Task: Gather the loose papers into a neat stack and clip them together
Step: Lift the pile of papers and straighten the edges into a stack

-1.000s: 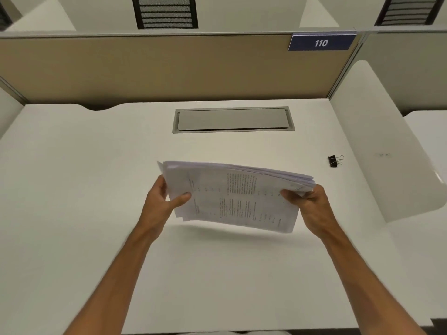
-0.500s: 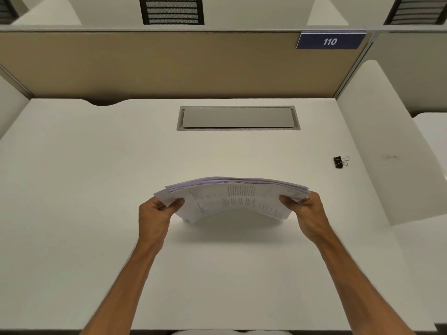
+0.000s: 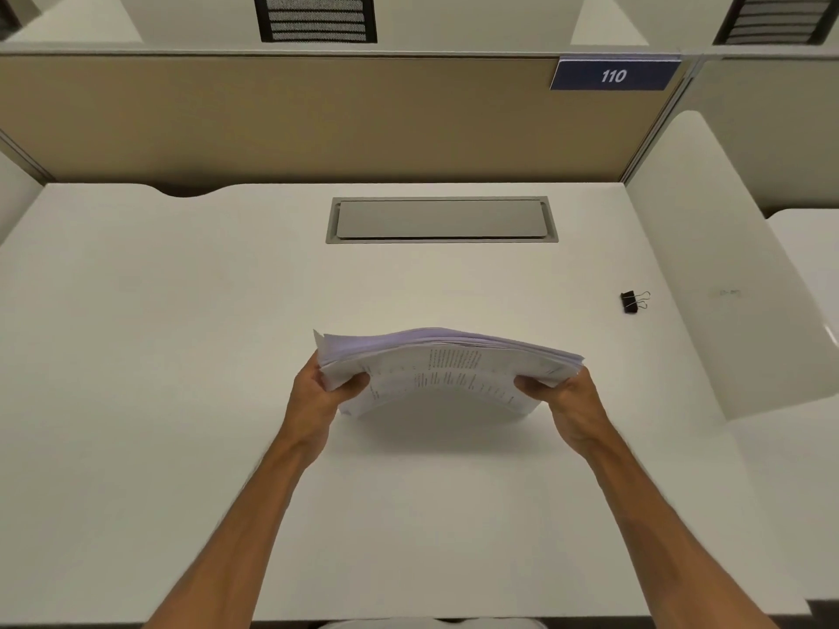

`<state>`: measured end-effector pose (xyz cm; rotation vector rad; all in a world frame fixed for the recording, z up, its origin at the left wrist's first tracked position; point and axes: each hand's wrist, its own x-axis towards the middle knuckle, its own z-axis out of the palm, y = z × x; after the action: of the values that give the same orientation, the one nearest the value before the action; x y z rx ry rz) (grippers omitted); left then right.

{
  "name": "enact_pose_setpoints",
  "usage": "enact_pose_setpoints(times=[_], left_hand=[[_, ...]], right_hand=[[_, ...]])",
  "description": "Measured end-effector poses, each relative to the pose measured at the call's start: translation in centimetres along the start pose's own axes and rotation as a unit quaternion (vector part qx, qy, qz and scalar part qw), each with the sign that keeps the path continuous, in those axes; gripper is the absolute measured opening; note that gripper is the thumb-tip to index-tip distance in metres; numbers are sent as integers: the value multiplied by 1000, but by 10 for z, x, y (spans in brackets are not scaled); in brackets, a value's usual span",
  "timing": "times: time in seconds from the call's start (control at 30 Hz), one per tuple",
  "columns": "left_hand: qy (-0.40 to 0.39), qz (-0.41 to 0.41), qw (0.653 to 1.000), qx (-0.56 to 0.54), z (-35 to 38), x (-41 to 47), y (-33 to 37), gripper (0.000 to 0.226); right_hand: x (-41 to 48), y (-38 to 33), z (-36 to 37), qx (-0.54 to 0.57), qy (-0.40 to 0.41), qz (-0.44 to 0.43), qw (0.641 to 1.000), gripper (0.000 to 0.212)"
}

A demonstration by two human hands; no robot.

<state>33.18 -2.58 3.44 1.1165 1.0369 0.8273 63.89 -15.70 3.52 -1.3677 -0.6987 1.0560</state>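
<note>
**A:** Head view first, biggest thing down: what carries everything?

**B:** The broad white laminate desk [image 3: 159, 356], with a tan fabric partition [image 3: 272, 115] along its far edge and a grey rectangular cable hatch [image 3: 441, 219] set flush near the far middle. A curved white side divider [image 3: 726, 288] closes off the right.

**A:** And the papers?

**B:** The thick sheaf of white printed papers [image 3: 447, 365] is held above the middle of the desk, long axis running left to right, bowed upward in the centre. The left hand [image 3: 318, 401] is closed on its left end, thumb on the near face, and the right hand [image 3: 570, 404] is closed on its right end the same way. The edges look roughly gathered but not yet square; sheets fan slightly at the left corner.

**A:** Where does the clip lie from there?

**B:** The small black binder clip with wire handles [image 3: 632, 301] sits on the desk to the far right of the stack, well apart from it, close to the divider. The right hand is clearly the nearer one, so I would expect it to make the reach while the left keeps the sheaf.

**A:** Anything you can't make out?

**B:** The fingers behind the sheaf are hidden, its lower edge is hard to judge against the shadow beneath, and the print is too small to read.
</note>
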Motion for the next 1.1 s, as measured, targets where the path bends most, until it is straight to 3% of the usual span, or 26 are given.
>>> enact_pose_setpoints(times=[0.13, 0.27, 0.5, 0.63, 0.9, 1.03, 1.1], left_hand=[[57, -3, 998, -25, 9, 1, -1, 32], [74, 17, 996, -37, 10, 1, -1, 36], [62, 5, 998, -32, 15, 2, -5, 26], [28, 16, 999, -23, 12, 1, -4, 54], [22, 6, 1000, 5, 21, -1, -3, 41], [30, 10, 999, 17, 21, 0, -1, 46], [36, -4, 999, 19, 21, 0, -3, 38]], right_hand=[[1, -1, 7, -2, 23, 1, 1000, 41], [2, -1, 9, -13, 39, 3, 999, 35], [3, -3, 11, -17, 35, 5, 999, 35], [3, -5, 10, -12, 20, -1, 1000, 43], [2, -7, 16, -7, 23, -7, 1000, 53], [2, -7, 15, -5, 20, -1, 1000, 49], [2, -5, 15, -6, 34, 5, 999, 47]])
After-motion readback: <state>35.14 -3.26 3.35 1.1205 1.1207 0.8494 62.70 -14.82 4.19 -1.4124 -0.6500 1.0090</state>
